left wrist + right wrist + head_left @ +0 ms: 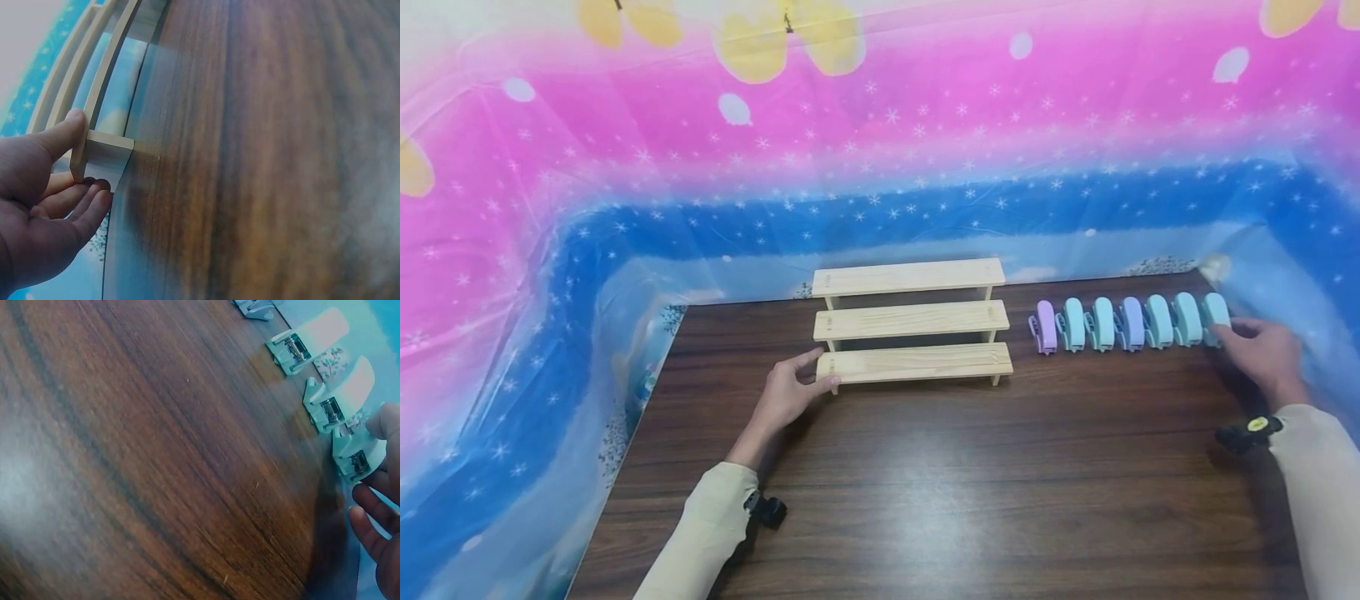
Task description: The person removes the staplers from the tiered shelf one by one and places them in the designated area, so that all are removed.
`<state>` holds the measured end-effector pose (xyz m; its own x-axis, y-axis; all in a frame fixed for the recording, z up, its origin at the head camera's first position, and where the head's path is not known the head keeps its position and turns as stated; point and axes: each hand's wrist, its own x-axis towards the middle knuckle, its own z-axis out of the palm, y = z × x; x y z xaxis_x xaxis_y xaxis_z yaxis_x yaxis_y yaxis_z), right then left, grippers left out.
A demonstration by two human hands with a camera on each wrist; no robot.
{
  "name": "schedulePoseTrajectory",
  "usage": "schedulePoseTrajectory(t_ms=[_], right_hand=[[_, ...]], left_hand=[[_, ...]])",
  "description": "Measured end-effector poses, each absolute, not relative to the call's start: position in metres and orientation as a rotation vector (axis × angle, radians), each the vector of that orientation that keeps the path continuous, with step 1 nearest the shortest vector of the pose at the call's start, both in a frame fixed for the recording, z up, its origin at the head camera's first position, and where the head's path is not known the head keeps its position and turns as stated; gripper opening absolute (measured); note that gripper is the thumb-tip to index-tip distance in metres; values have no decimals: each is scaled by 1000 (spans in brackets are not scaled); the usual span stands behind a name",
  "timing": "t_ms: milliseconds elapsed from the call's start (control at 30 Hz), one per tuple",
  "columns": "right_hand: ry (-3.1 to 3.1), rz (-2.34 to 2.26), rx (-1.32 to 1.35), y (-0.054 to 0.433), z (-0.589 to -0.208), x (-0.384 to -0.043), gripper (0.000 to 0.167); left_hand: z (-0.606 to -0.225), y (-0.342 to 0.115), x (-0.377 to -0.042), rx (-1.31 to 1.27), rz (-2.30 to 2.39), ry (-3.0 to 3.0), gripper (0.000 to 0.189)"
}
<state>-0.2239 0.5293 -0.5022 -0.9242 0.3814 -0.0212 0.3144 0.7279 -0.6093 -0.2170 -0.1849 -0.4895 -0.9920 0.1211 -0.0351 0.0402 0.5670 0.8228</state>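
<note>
A three-tier wooden display rack (917, 363) of pale planks stands on the table. My left hand (790, 390) grips the left end of its lowest plank (100, 94), thumb on one face and fingers round the other. To the right of the rack, several pastel plastic spring clips stand in a row: a pink-purple clip (1045, 327) at the left end, a lavender clip (1130, 323) mid-row, the others mint green. My right hand (1264, 354) pinches the rightmost mint clip (356, 450) between thumb and fingers. Its metal spring faces the right wrist camera.
The dark wood-grain table (925, 500) has its back edge just behind the rack and clips. A printed cloth (887, 150) in pink and blue hangs behind and along the sides. Small black wrist cameras sit on both sleeves.
</note>
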Motion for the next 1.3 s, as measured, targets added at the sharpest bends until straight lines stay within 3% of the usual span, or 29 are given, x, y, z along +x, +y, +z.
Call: schedulePoseTrajectory(t_ms=[367, 867, 1300], right_hand=[[-2852, 998, -617, 535, -500, -224, 85], [-2486, 936, -626, 499, -463, -223, 64], [-2321, 1127, -236, 426, -417, -215, 39]], left_hand=[[-489, -183, -218, 140, 1415, 2705, 67], [-485, -184, -219, 166, 1339, 2757, 67], [-483, -185, -222, 184, 1299, 2763, 71]])
